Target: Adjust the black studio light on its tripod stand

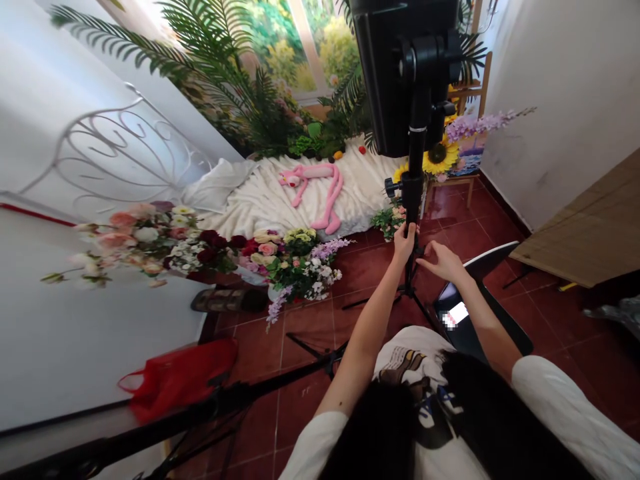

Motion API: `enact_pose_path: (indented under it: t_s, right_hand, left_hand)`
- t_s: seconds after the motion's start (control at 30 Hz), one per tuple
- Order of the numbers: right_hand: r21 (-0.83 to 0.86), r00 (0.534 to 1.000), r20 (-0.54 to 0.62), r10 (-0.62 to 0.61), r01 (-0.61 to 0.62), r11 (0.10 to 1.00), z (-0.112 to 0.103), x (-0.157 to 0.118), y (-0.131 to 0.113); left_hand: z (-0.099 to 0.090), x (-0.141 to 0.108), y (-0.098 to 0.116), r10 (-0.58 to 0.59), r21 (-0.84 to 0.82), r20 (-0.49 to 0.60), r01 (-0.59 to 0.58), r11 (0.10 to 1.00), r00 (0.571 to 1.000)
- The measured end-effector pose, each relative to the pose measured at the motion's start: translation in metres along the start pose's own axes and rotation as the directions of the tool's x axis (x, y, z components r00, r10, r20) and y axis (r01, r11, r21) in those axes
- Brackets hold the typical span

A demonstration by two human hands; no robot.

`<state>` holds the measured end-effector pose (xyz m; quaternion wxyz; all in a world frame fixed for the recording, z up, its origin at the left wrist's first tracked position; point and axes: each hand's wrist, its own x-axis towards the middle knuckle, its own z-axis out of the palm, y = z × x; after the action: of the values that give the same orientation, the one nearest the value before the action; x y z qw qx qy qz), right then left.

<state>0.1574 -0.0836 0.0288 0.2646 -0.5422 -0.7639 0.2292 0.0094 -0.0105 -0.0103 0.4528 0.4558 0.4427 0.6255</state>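
Note:
A black stand [415, 170] rises in front of me, with a large black box-shaped head [385, 80] at its top. My left hand [403, 245] is wrapped around the pole, below a collar with a side knob [391, 187]. Just to the right and slightly lower, my right hand [444, 262] has its thumb and forefinger curled in a pinch at a small dark knob on the same pole. Part of that knob is hidden by the fingers. Under my hands, the stand's legs [409, 288] spread on the floor.
A black chair [500, 327] with a lit phone [457, 313] is at right. Another black stand [240, 397] crosses the lower left, near a red bag [185, 375]. Flowers [300, 263] border a cream blanket [260, 203] bearing a pink plush toy [330, 200]. A wooden board [590, 220] stands right.

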Motion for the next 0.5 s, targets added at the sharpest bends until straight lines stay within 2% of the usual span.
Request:
enact_pose_path:
  t_s: [0.1,0.17,0.2,0.23,0.3,0.37,0.4,0.43,0.5]
  right_hand:
    - [0.065,0.995,0.033,0.092,-0.094,0.993,0.017,0.010,0.004]
    - [0.254,0.987,0.012,0.161,-0.159,0.954,0.030,0.019,0.005]
    - [0.391,0.979,0.021,0.203,-0.195,0.899,0.037,0.022,0.005]
    - [0.541,0.968,0.060,0.243,-0.236,0.807,0.043,0.025,0.004]
    - [0.794,0.937,0.212,0.276,-0.330,0.510,0.056,0.027,0.000]
    - [0.913,0.916,0.325,0.233,-0.369,0.176,0.066,0.025,-0.006]
    - [0.935,0.919,0.337,0.203,-0.352,0.039,0.069,0.023,-0.009]
    - [0.945,0.928,0.327,0.181,-0.320,-0.070,0.071,0.021,-0.012]
    - [0.944,0.940,0.295,0.172,-0.259,-0.205,0.071,0.018,-0.017]
  left_hand:
    - [-0.001,0.002,-0.001,0.016,-0.018,0.023,-0.015,1.000,1.000]
    - [-0.001,0.003,-0.001,0.017,-0.025,0.028,-0.016,1.000,0.999]
    - [-0.001,0.003,-0.001,0.014,-0.026,0.033,-0.013,1.000,0.999]
    - [-0.001,0.003,-0.001,0.009,-0.026,0.039,-0.008,1.000,0.999]
    - [-0.001,0.004,0.000,-0.002,-0.024,0.047,0.003,1.000,0.999]
    - [-0.001,0.004,0.001,-0.006,-0.021,0.043,0.006,1.000,0.999]
    - [-0.001,0.004,0.001,-0.005,-0.020,0.040,0.006,1.000,0.999]
    - [-0.001,0.004,0.002,-0.005,-0.018,0.038,0.006,1.000,0.999]
    - [-0.001,0.004,0.004,-0.009,-0.011,0.039,0.010,1.000,0.999]
